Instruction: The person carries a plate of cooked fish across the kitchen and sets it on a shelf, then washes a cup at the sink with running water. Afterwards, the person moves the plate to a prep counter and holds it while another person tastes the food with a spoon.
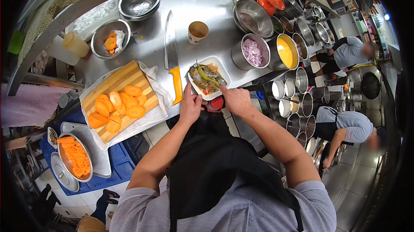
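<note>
A white rectangular dish [228,77] of cooked food, with a long green chili [207,75] on top, is at the steel counter's near edge. My left hand [190,106] grips its near left side, thumb against the rim. At the right corner, the fingers of my right hand [236,101] are closed on the rim; their tips are partly hidden. Left of the dish lies a large knife [172,55] with a yellow handle, blade pointing away. A small paper cup [198,31] stands beyond the dish.
Carrot slices [114,104] lie on a wooden cutting board [139,74] at left. Grated carrot [77,158] fills a bowl below it. Pots of sliced onion [253,51] and yellow liquid [286,51] stand at right. Two co-workers [349,53] are further right.
</note>
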The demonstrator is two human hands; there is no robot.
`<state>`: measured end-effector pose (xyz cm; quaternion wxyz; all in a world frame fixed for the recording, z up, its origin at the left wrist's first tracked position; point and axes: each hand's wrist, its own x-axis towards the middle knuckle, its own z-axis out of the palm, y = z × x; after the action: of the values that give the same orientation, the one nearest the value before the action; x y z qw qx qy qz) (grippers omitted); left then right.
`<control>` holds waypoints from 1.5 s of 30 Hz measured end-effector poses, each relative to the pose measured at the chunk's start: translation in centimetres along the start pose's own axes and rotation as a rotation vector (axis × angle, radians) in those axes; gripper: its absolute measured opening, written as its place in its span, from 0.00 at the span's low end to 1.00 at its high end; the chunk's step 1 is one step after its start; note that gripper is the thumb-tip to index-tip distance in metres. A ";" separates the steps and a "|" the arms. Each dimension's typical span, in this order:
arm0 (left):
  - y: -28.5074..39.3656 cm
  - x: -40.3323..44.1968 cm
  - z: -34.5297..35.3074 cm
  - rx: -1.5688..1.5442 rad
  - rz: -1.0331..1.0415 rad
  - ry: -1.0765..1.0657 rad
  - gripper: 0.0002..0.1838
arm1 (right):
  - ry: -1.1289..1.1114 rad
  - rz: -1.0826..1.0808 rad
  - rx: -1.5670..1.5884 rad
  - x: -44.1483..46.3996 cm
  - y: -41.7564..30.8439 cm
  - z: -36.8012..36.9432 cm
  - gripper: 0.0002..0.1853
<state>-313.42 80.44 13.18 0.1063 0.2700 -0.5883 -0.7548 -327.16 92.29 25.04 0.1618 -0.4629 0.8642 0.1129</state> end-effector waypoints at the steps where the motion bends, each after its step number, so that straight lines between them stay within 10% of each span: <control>1: -0.2 -0.1 0.0 0.008 0.014 0.001 0.38 | -0.004 0.000 0.004 -0.2 -0.3 0.0 0.14; 45: -2.9 0.4 0.6 0.071 0.087 0.078 0.53 | -0.128 -0.069 0.158 2.3 -0.8 0.1 0.12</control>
<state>-313.58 81.54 10.43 0.1521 0.2771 -0.6214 -0.7169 -327.71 90.14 24.05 0.2566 -0.4700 0.8418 0.0682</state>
